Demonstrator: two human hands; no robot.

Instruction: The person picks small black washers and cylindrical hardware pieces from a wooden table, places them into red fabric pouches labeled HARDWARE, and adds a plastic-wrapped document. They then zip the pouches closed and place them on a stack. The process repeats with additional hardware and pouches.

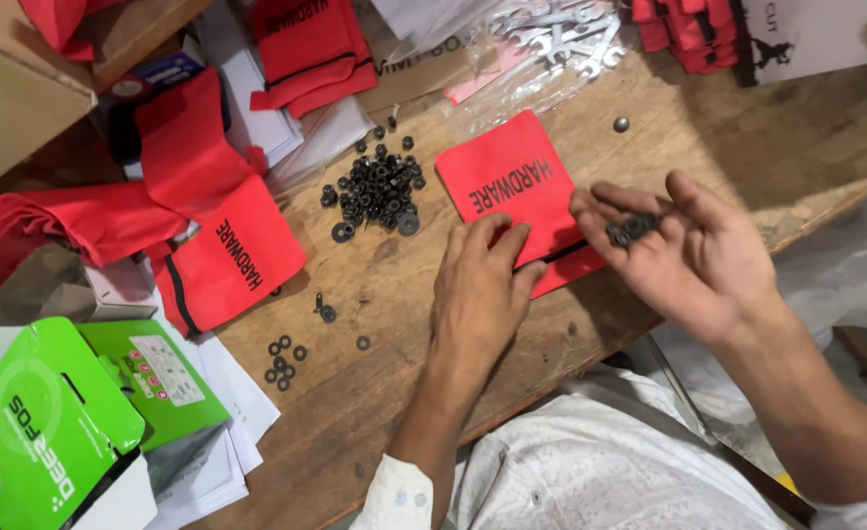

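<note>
A flat red cloth pouch (512, 182) with black lettering lies on the wooden table (384, 393). My left hand (481, 285) rests palm down on the pouch's near edge, fingers pressing the cloth. My right hand (694, 255) hovers palm up just right of the pouch, cupping a few small black nuts and washers (632, 229) in its fingers. A heap of black nuts and washers (379, 186) sits left of the pouch, apart from both hands.
Loose washers (284, 361) lie near the table's front left. More red pouches (232, 260) lie at the left and back. Green boxes (51, 422), white papers (227, 393), bagged spanners (551, 39) and a lone nut (621, 125) surround the work area.
</note>
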